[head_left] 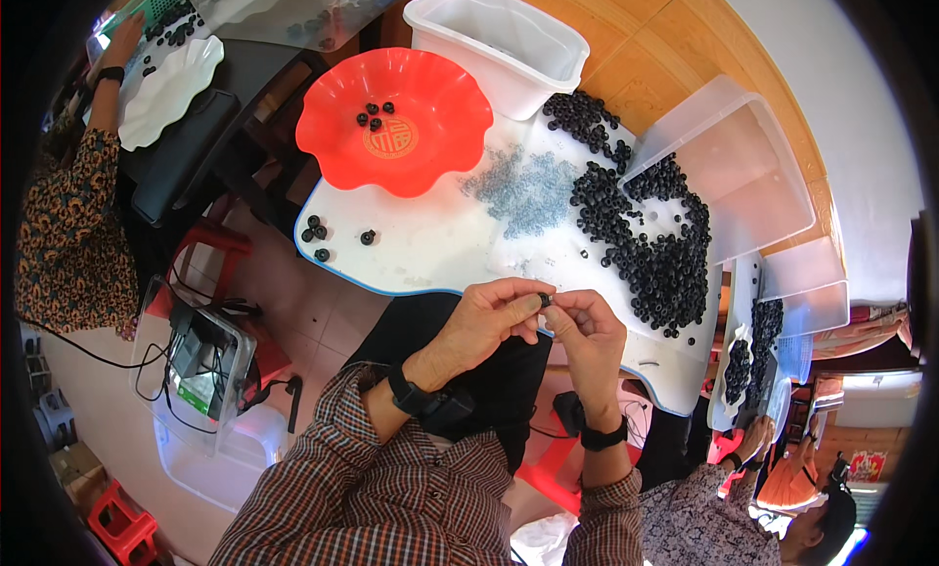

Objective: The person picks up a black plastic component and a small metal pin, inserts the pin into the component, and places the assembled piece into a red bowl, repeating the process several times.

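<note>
Several black rubber rings [316, 235] lay loose on the near-left part of the white board [421, 248], with a few more inside the red scalloped dish [430, 135] behind them. Over the board's near edge, the left hand [484, 316] pinched a small black ring [545, 299] between thumb and fingertips, and the right hand [587, 336] closed its fingertips on the same ring from the other side. A large heap of black rings [655, 243] spread across the board to the right, beside a clear plastic lid [743, 165].
</note>
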A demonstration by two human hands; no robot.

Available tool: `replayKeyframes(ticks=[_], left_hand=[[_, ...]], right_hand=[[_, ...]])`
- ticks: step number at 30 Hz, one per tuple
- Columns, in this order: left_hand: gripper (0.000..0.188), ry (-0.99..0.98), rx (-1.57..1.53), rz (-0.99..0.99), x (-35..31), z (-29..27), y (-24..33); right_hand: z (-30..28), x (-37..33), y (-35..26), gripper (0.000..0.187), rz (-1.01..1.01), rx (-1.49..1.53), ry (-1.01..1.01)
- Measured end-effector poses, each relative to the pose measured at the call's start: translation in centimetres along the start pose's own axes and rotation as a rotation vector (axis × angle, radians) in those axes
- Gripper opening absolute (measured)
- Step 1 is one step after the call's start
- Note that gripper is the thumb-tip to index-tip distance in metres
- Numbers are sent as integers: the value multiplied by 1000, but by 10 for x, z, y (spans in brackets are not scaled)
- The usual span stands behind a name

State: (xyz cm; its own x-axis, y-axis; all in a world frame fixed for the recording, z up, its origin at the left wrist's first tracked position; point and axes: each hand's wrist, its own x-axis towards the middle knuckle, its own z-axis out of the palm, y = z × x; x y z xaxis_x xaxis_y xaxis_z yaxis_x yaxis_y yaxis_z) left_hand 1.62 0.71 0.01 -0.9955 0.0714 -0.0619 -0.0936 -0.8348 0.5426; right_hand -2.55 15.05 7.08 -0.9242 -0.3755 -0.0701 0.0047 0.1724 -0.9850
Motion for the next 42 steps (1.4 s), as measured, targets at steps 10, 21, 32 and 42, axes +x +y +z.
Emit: replayKeyframes(ticks=[10, 21, 32, 42], left_hand=[[25, 64, 98, -72, -5, 0, 3], [23, 91, 274, -83, -5, -3, 4], [23, 130, 303, -107, -6, -1, 21], [24, 130, 219, -78, -8, -6, 16]], right_hand=[[-1, -6, 21, 12, -191, -244, 28], [0, -8, 16, 18, -352, -449, -10], [-21, -1, 15, 20, -253, -362, -188], [-32, 51, 44, 10, -449, -675, 200]])
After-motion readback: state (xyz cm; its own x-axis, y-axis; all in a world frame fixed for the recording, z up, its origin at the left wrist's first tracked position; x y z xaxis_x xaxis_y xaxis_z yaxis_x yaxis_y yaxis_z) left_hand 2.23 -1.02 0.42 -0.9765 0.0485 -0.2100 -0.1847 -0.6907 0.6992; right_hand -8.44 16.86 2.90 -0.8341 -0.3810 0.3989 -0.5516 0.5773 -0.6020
